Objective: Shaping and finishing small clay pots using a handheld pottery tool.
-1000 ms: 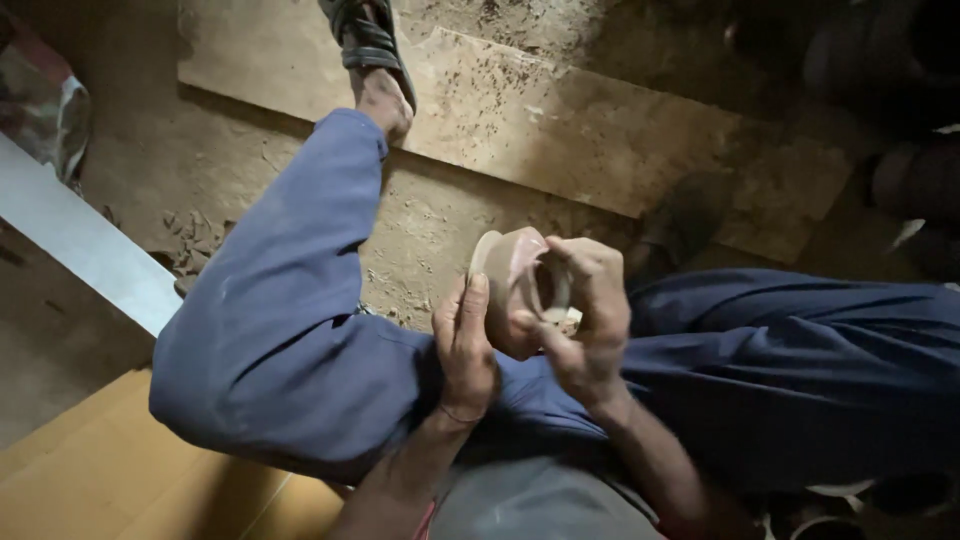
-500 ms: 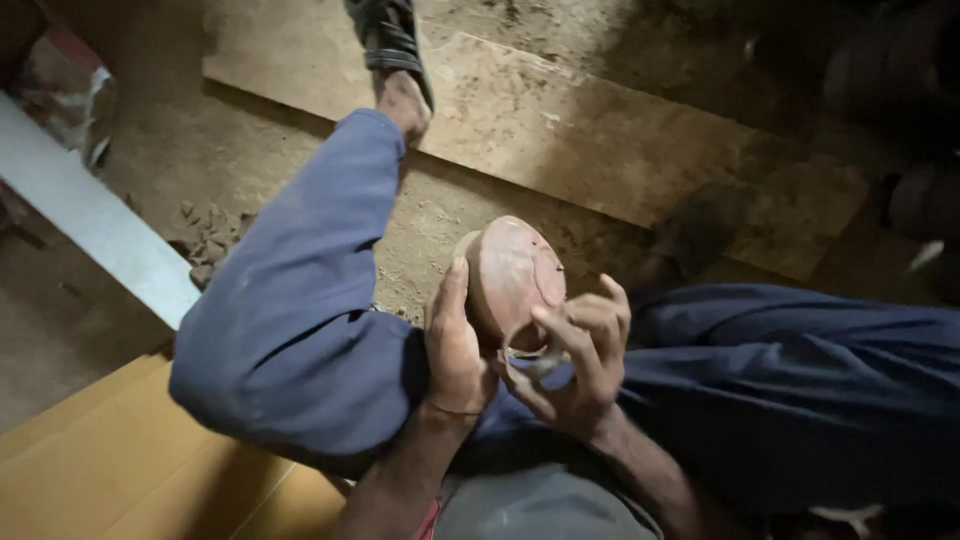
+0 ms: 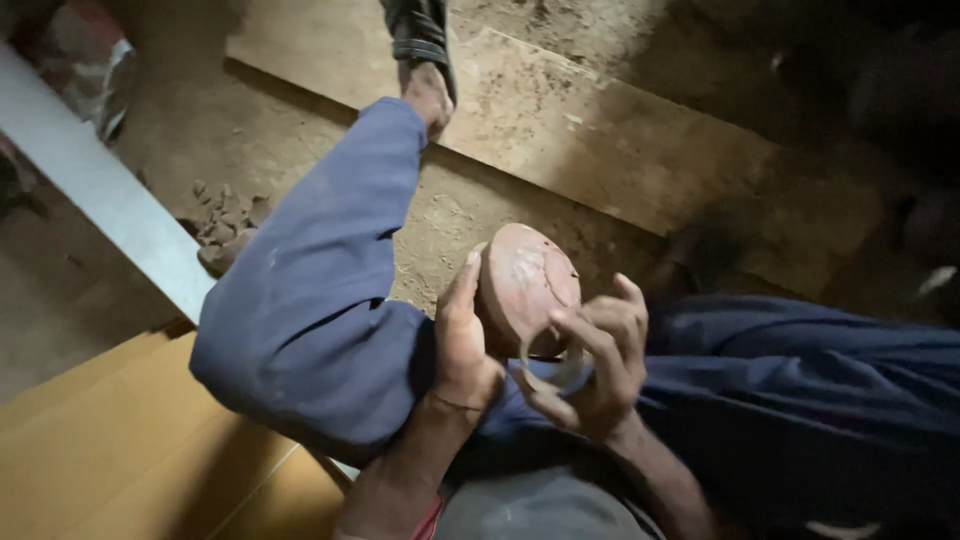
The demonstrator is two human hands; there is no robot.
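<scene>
Above the lap, round reddish-brown clay bowl (image 3: pixel 525 285) is cradled by left hand (image 3: pixel 462 340) at its 9 o'clock; right hand (image 3: pixel 590 365) pinches a thin curved scraper (image 3: pixel 550 372) at 5 o'clock. Risk: scraper digs in, cracks wall; bowl slips to dirt floor (image 3: pixel 300 150).

One head-worn camera — looking steeply down, close over the lap and dirt floor (image 3: pixel 300 150).

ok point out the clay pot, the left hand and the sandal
clay pot (image 3: pixel 525 280), head view, on its rounded brown base
left hand (image 3: pixel 462 345), head view, on the back of the hand
sandal (image 3: pixel 420 30), head view, on its dark straps
</scene>
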